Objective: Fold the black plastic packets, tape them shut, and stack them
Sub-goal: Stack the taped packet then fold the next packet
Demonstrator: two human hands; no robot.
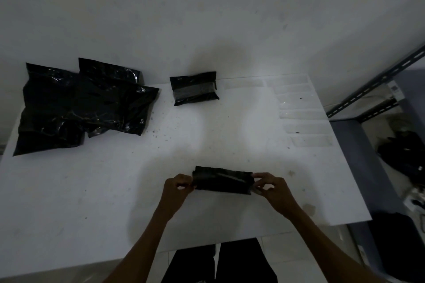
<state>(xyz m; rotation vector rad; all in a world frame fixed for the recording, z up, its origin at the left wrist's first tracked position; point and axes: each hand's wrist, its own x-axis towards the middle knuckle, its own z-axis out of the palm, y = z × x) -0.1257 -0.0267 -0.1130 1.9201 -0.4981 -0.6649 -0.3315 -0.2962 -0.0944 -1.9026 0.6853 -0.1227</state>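
Both hands' fingers [184, 182] pinch the folded packet [223, 180] ends, keeping the fold taut between them for the tape strip [227, 177].

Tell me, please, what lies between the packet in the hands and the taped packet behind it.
In the head view, only bare white table with a few dark specks separates the held packet from the taped packet.

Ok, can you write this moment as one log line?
holding: folded packet | left hand: pinches left end | right hand: pinches right end | done: one taped packet | waiting: unfolded pile, tape strips
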